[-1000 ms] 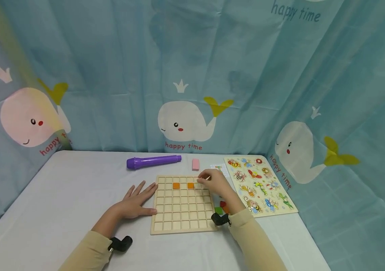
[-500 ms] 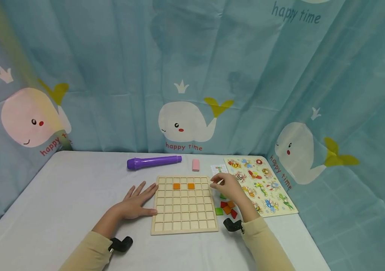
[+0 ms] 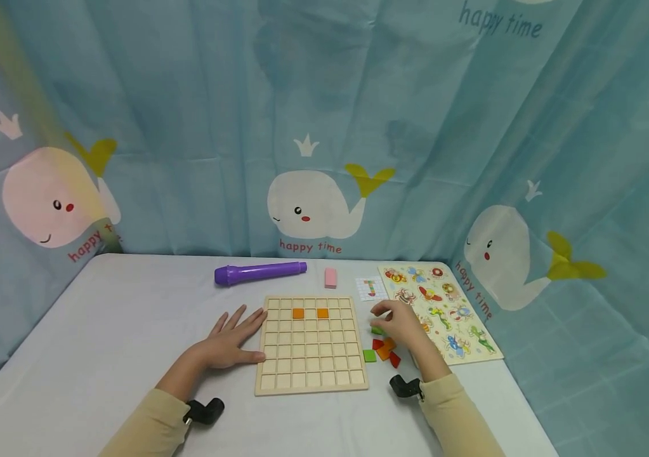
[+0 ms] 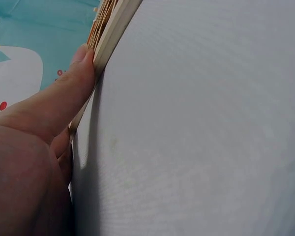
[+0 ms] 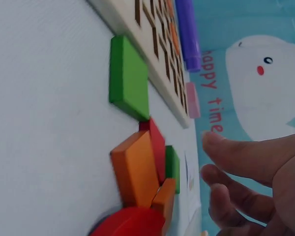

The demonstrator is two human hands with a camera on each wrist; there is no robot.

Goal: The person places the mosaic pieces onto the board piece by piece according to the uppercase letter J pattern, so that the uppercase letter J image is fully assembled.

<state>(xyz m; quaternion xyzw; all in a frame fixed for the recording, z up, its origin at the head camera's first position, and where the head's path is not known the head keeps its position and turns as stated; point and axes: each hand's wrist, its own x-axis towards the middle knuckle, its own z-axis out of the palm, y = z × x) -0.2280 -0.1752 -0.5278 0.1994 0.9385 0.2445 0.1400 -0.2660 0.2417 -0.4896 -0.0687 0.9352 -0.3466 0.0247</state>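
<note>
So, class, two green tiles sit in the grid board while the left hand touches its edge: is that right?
Not quite: the two tiles in the grid board are orange, as the head view shows. The left hand does touch its edge.

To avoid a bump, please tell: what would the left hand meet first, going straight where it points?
The wooden grid board; the left hand touches its left edge, though exact fingertip depth is unclear.

Right hand (image 3: 401, 325) now clear of board (image 3: 313, 351)
</note>
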